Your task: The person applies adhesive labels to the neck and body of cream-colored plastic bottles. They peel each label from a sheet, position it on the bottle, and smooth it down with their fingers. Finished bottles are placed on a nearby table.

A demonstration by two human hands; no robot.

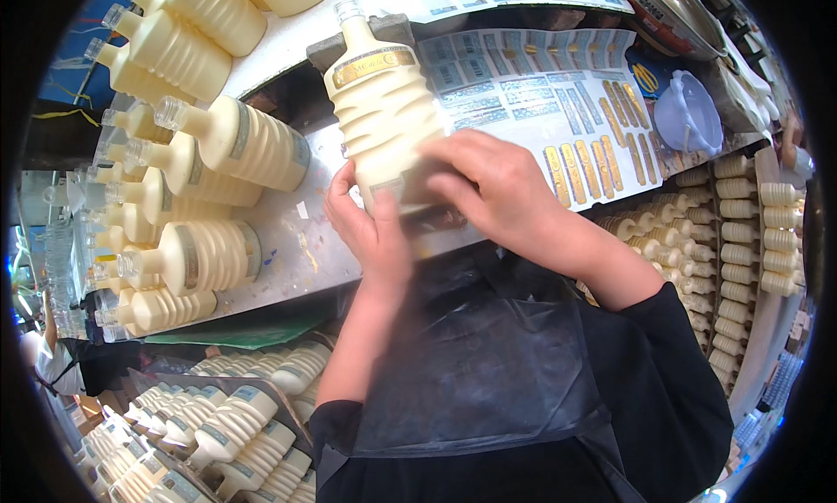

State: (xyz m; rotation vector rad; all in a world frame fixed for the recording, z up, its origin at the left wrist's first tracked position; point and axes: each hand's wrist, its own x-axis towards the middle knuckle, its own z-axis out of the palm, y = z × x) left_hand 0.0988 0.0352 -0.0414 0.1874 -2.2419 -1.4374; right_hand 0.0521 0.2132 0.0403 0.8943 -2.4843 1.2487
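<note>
A cream bottle (pixel 384 102) with wavy sides and a clear glass neck lies in front of me, neck pointing away. Its shoulder carries a gold label strip (pixel 373 65), and its neck end rests on a grey notched block (pixel 324 53). My left hand (pixel 370 220) grips the bottle's near end from the left, thumb against a silvery label (pixel 388 189). My right hand (pixel 488 176) is at the lower right side of the bottle with bent fingers. Blur and shadow hide its fingertips, so I cannot tell whether they pinch anything.
Label sheets with gold strips (pixel 580 172) and silvery strips (pixel 527 98) lie right of the bottle. Beyond them stands a pale violet bucket (pixel 689 111). Cream bottles (pixel 253 146) crowd the table's left side. More bottles fill crates (pixel 248 433) below left and racks (pixel 732 276) at right.
</note>
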